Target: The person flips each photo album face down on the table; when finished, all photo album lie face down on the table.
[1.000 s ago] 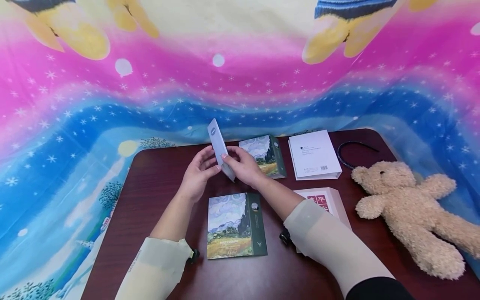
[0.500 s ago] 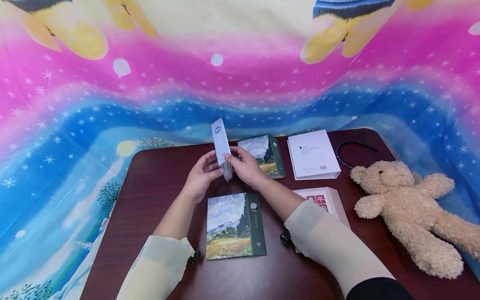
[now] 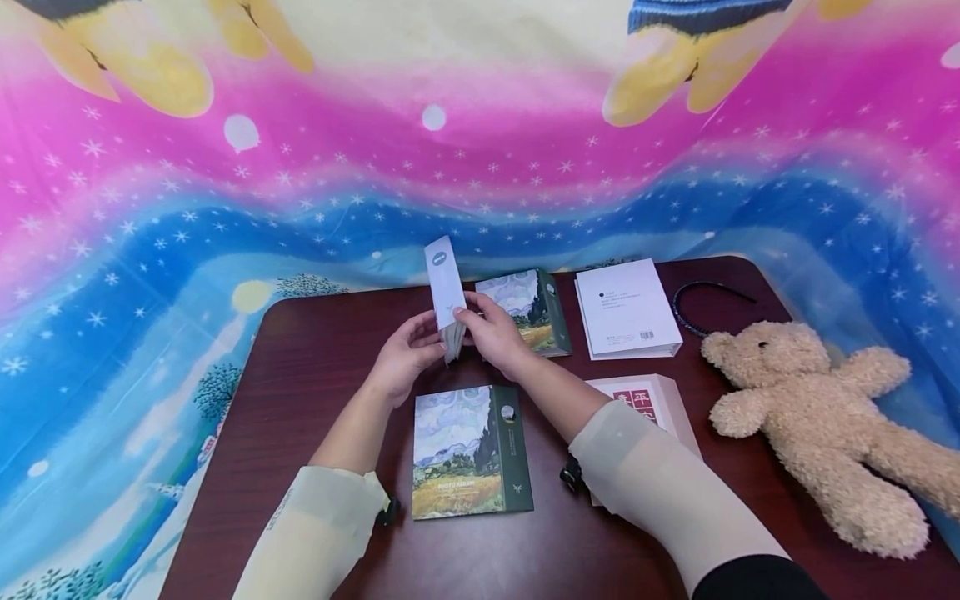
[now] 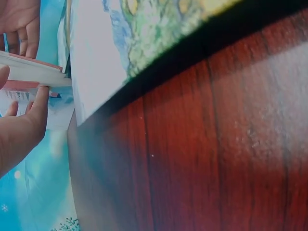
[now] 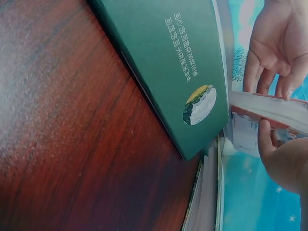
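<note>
In the head view a photo album with a pale spine and dark oval mark stands upright, slightly tilted, between my hands over the far part of the table. My left hand holds its left side, fingers against the cover. On the other side my right hand grips it, thumb on the spine. Pages and a reddish cover edge of this album show in the right wrist view. Nearer me lies a photo album with a painted landscape cover and green spine. A similar album lies behind my right hand.
A white album lies at the back right, with a black headband beside it. Partly under my right forearm is a box-like book with red characters. A teddy bear lies on the right of the dark red table.
The held album has turned so its spine faces me more, and it has shifted slightly right. Both hands have moved a little with it; the things on the table stay put.
</note>
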Motion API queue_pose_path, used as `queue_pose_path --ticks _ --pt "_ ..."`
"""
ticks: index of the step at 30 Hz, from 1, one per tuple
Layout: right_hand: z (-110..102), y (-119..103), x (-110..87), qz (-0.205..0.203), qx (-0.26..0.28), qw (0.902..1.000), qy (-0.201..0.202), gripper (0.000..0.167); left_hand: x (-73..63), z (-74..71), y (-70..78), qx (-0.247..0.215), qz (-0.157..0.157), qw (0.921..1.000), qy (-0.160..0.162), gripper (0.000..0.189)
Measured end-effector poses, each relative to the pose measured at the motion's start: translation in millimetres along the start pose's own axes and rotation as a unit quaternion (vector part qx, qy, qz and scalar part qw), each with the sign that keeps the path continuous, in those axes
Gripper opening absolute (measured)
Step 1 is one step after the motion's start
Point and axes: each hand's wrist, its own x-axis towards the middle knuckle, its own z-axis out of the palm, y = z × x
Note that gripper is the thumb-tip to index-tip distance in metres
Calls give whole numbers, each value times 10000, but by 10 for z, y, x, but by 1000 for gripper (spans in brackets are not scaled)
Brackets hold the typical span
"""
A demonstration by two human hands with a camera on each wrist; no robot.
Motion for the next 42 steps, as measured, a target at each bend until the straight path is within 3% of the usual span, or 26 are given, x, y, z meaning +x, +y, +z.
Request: queue_pose_path --ticks 10,23,34,42 --pt "-15 26 15 -69 -27 10000 -15 63 41 -49 -114 184 -234 9995 -43 71" --pt "-35 76 -1 286 212 9993 -109 64 67 -112 -257 458 -412 9981 4 71" --pt "-64 106 29 810 438 9954 -256 64 63 -207 -284 558 -423 9975 57 72" --pt "-36 129 45 810 143 9963 -252 65 27 -260 -254 736 -484 9961 76 72"
